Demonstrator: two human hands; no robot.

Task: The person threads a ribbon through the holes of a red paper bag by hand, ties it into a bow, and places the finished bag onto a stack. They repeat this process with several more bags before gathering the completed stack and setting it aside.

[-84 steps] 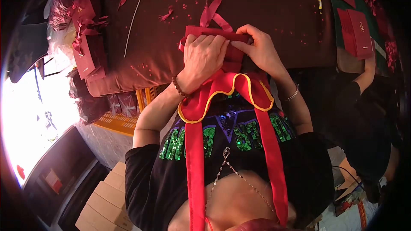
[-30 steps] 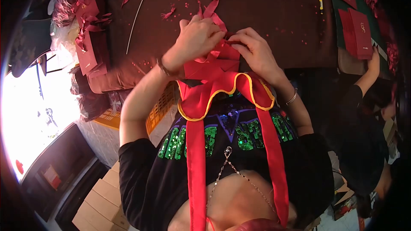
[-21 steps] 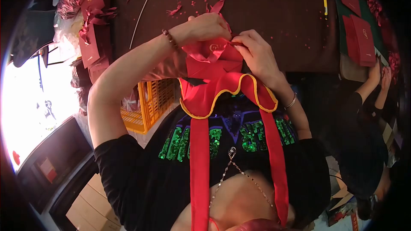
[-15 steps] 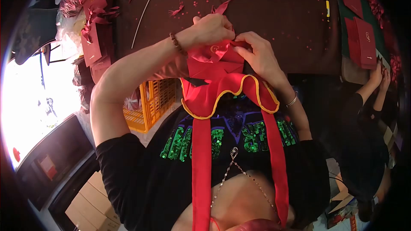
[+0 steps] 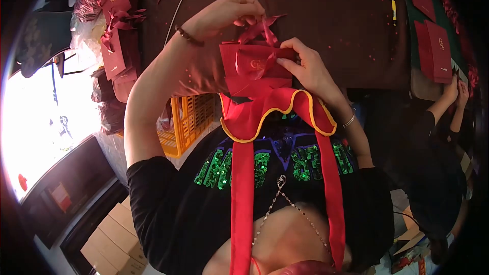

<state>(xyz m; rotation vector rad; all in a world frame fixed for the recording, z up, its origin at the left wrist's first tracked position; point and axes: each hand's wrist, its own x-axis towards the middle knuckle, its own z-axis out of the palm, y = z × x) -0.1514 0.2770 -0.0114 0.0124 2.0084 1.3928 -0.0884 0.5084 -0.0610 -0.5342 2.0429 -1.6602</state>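
Observation:
A red paper bag (image 5: 232, 61) with a gold emblem stands at the near table edge, just above the red apron (image 5: 254, 117) with yellow trim. A dark red ribbon (image 5: 270, 33) runs over its top and front. My left hand (image 5: 239, 10), with a beaded bracelet at the wrist, is raised above the bag, its fingertips pinched on the upper part of the ribbon. My right hand (image 5: 304, 63) is at the bag's right side, thumb and forefinger closed on the ribbon near the front panel.
Red bags with ribbons (image 5: 114, 46) lie at the left, more bags (image 5: 435, 51) at the right. A yellow marker (image 5: 394, 12) and a thin white strip (image 5: 175, 18) are on the brown tablecloth (image 5: 336, 15). A yellow crate (image 5: 191, 117) stands below. A co-worker's hands (image 5: 456, 91) are far right.
My left hand has moved up and left from the bag, drawing the ribbon upward. My right hand stays by the bag's right side. More of the bag's front now shows.

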